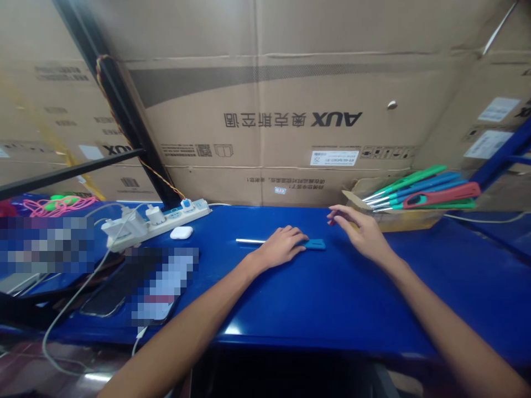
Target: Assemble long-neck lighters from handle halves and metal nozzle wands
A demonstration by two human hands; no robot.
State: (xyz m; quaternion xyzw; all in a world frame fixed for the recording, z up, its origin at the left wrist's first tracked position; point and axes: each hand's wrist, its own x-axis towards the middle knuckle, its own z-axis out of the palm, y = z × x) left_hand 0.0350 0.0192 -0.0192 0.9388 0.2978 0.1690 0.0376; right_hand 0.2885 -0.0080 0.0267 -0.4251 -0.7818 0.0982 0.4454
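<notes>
A blue long-nosed lighter (316,244) lies on the blue table, its metal tube pointing left. My left hand (284,244) rests over the middle of it, fingers closed around the handle and hiding that part. To the right, my right hand (365,232) is raised above the table, thumb and fingers pinched on a small red piece (331,221). What that piece is I cannot make out. Just behind my right hand stands an open cardboard box (409,221) with several long-nosed lighters (431,188) in green, blue and red.
Cardboard sheets (257,33) wall off the back. At the left are a white power strip (166,218) with chargers, a white earphone case (181,232), a dark phone (110,296) and a lit phone (166,287) on a cable. Pink cord (62,207) lies farther left.
</notes>
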